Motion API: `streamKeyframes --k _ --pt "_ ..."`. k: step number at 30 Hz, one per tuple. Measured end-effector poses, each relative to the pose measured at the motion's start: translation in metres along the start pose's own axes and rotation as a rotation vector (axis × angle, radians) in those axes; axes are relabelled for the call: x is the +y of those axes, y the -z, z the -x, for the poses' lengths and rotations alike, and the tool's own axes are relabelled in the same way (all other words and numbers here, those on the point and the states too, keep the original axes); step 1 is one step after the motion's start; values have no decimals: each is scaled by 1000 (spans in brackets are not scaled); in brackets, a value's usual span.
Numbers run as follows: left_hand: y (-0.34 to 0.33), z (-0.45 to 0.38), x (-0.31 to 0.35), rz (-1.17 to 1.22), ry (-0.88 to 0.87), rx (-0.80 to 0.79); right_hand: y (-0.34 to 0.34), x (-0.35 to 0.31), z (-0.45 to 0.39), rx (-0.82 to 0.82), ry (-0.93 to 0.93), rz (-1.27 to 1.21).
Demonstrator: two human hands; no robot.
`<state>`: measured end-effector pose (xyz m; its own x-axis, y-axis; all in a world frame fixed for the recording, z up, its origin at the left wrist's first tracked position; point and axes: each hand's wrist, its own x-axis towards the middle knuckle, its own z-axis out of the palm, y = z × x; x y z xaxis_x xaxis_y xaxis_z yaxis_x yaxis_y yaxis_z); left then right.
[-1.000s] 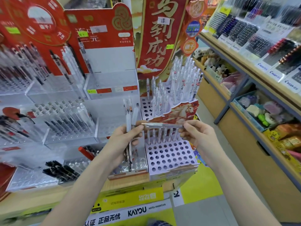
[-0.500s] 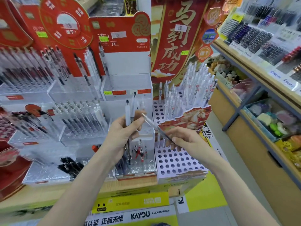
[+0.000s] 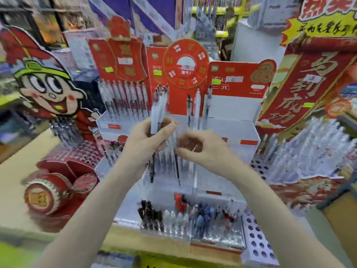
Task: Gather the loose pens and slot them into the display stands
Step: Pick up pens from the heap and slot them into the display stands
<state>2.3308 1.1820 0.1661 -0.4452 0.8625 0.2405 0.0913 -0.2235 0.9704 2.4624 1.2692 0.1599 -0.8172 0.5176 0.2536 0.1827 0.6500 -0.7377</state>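
White and clear plastic pens (image 3: 158, 113) stand upright in the left hand (image 3: 144, 144), its fingers curled round the bundle.
The right hand (image 3: 201, 149) pinches one clear pen with a dark tip (image 3: 176, 163) just beside that bundle, thumb and forefinger closed on it. Both hands hover over tiered clear acrylic display stands (image 3: 222, 128) with red backing cards; a white perforated stand (image 3: 257, 240) sits lower right, blurred.

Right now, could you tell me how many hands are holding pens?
2: the left hand grips a bundle of loose pens; the right hand pinches it alongside. Blur hides details.
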Motion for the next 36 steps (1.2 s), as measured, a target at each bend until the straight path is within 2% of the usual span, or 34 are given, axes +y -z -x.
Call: streamKeyframes --k 3,6,9,13,16,21,26,36 --pt "56 -15 9 -63 -102 42 -26 -22 -46 49 53 47" --pt "129 -41 12 -105 -176 128 -41 -40 -93 267 53 -45" --pt "195 -70 -5 -214 -155 222 -61 -55 -140 441 -8 1" --pt "222 -96 -52 -309 -27 217 -92 -64 -185 500 -160 185" --pt "223 -108 -79 -300 50 156 -107 -64 -205 494 -235 282" --pt "221 -124 -90 -334 47 42 -120 -59 -221 370 -339 490" --pt "223 -124 -92 -307 48 16 -139 -55 -227 315 -439 644" --pt "223 -122 -92 -264 20 10 -153 -51 -234 331 -491 670"
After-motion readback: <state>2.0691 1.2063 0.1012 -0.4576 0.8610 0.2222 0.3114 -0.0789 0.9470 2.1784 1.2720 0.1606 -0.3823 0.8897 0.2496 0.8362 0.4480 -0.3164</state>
